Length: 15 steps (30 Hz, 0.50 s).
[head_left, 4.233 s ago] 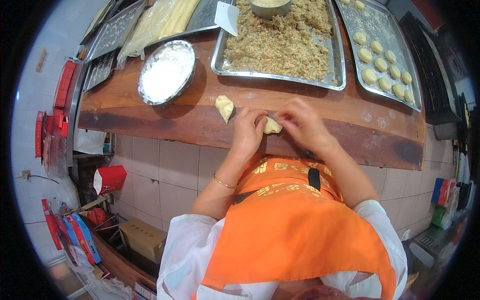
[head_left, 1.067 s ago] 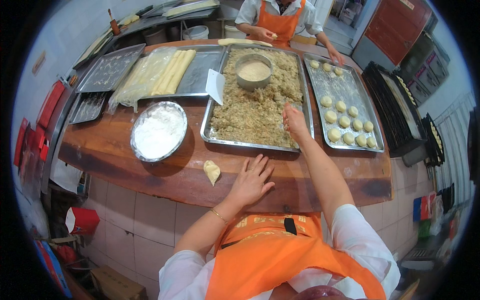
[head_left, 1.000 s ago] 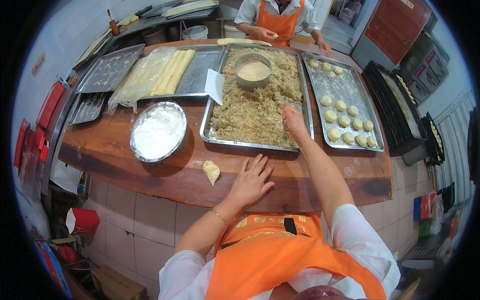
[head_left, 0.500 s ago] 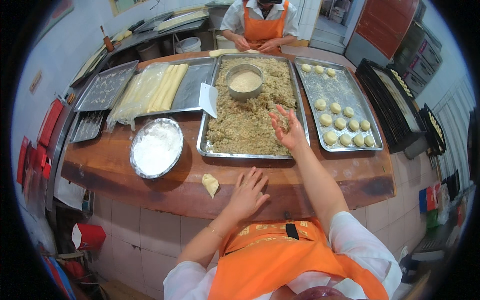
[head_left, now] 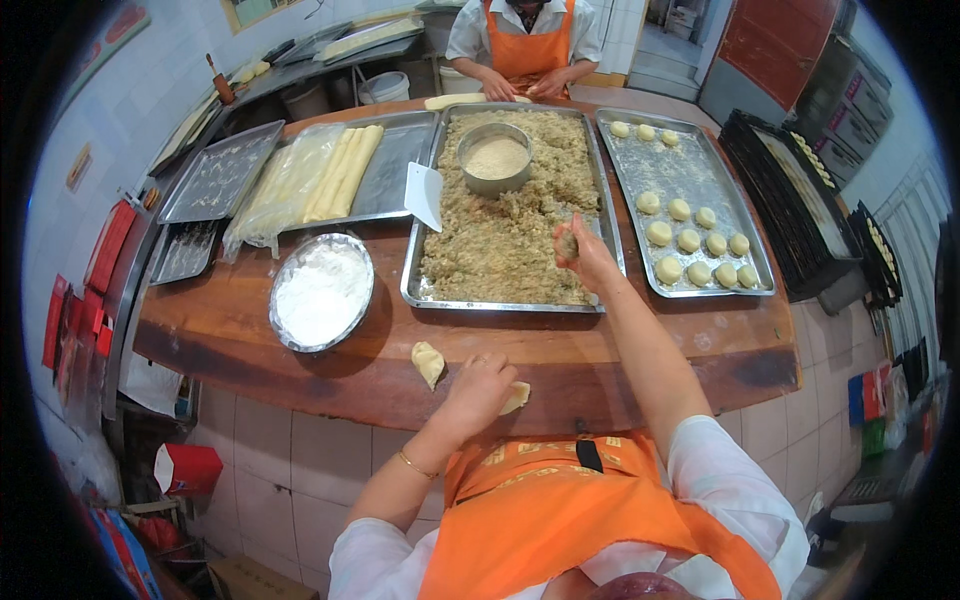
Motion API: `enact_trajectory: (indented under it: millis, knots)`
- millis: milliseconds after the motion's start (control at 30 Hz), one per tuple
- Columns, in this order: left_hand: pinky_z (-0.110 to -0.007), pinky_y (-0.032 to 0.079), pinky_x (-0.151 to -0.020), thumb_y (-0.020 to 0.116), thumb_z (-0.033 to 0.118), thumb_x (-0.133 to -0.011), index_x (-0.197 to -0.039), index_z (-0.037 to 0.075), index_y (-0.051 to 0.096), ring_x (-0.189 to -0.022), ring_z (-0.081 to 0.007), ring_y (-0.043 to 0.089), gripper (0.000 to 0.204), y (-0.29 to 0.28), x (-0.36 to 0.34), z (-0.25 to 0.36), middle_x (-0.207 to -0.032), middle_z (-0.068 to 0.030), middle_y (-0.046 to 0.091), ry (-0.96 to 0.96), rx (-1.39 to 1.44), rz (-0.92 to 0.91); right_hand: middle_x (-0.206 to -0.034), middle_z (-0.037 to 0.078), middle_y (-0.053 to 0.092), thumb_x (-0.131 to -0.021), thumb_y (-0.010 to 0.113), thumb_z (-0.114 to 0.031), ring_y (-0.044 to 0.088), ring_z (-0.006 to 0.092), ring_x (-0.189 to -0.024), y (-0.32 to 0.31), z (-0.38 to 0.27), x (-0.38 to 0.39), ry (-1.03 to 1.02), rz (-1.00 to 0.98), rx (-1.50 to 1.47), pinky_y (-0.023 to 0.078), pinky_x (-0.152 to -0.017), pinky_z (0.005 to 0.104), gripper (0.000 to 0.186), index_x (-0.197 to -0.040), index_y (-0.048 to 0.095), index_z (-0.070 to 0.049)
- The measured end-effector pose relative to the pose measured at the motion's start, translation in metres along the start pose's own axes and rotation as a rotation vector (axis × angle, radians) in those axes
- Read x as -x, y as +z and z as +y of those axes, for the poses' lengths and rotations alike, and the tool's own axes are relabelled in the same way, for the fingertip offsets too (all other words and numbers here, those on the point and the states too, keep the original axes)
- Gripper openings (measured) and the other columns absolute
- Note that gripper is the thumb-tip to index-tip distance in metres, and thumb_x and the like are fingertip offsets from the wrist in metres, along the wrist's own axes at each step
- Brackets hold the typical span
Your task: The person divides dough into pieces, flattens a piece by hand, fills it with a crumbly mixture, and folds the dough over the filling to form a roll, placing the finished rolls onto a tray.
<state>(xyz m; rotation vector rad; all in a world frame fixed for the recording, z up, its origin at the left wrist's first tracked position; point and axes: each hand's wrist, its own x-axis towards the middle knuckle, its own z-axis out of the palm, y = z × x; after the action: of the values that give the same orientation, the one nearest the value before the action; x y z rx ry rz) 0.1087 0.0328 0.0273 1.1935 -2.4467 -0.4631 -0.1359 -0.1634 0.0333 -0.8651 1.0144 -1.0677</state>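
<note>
My left hand (head_left: 480, 392) is at the table's near edge, fingers curled onto a flattened piece of dough (head_left: 516, 398) that shows at its right side. Over the right part of the tray of crumbly filling (head_left: 480, 270), my right hand (head_left: 592, 256) is closed round a clump of filling (head_left: 568, 246). Another piece of dough (head_left: 428, 364), folded and pale, lies left of my left hand. A round metal tin (head_left: 497, 182) with a pale, grainy content stands in the filling. At the tray's left rim is a white scraper (head_left: 424, 196).
A bowl of white flour (head_left: 321, 293) stands on the left. Behind it, dough strips (head_left: 342, 174) lie partly under plastic sheet. To the right, a metal tray (head_left: 640, 175) carries several round dough pieces. Across the table, a person in an orange apron (head_left: 528, 45) handles dough.
My right hand has closed round the filling and turned. My left hand, spread flat before, has curled its fingers, and the dough piece beside it now shows.
</note>
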Motion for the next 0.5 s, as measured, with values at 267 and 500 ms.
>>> enact_trajectory:
  millis: [267, 500]
  knots:
    - [-0.041, 0.054, -0.092, 0.054, 0.008, -0.093, -0.113, 0.004, 0.05, -0.105, -0.0289, 0.067, 0.021, 0.013, -0.007, -0.025, -0.115, -0.0164, 0.065, -0.488, 1.486, 0.144, -0.084, 0.003, 0.06, -0.104, 0.051, -0.048, 0.053, 0.0109, -0.062, 0.013, -0.014, 0.007, 0.058, 0.166, -0.677, 0.044, -0.051, 0.0216, 0.039, -0.109, 0.06, -0.011]
    - [-0.043, 0.054, -0.099, 0.059, 0.011, -0.1, -0.126, -0.006, 0.053, -0.114, -0.0321, 0.066, 0.031, 0.01, -0.054, -0.006, -0.122, -0.0218, 0.065, -0.535, 1.963, 0.347, -0.061, -0.005, 0.031, -0.106, 0.043, -0.054, 0.024, 0.0084, -0.047, 0.006, 0.007, 0.003, -0.092, 0.101, -0.216, 0.018, -0.043, 0.0257, 0.047, -0.077, 0.04, -0.016]
